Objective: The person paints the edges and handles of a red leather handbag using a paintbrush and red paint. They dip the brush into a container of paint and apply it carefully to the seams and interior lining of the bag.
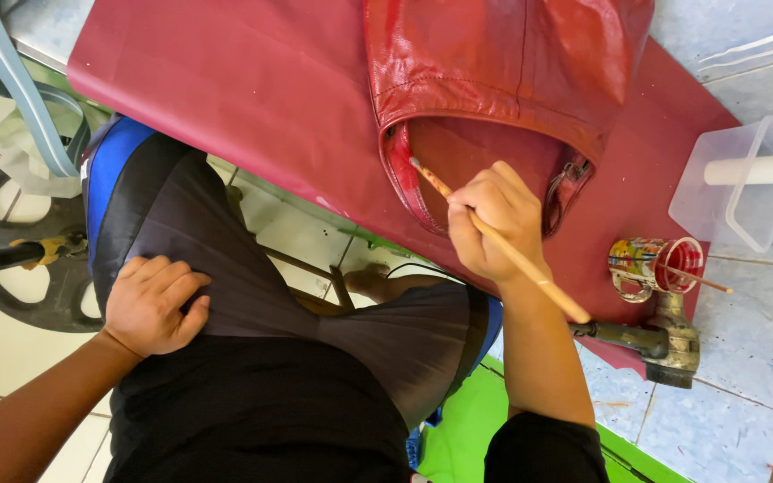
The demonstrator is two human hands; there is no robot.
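My right hand (494, 219) grips a thin wooden paintbrush (503, 246). Its tip touches the inner edge of the opening of a glossy red leather garment (503, 63). The garment lies on a dark red cloth (270, 89) that covers the table. My left hand (154, 304) rests curled and holding nothing on my thigh, on the dark shorts (252, 295).
To the right stand a small paint-stained cup (650, 264) with a stick in it, a clear plastic container (735, 183) with a white bottle lying across it, and a worn metal tool (664, 340) at the table edge. A wheel and a grey frame (20, 89) are at the left, over a tiled floor.
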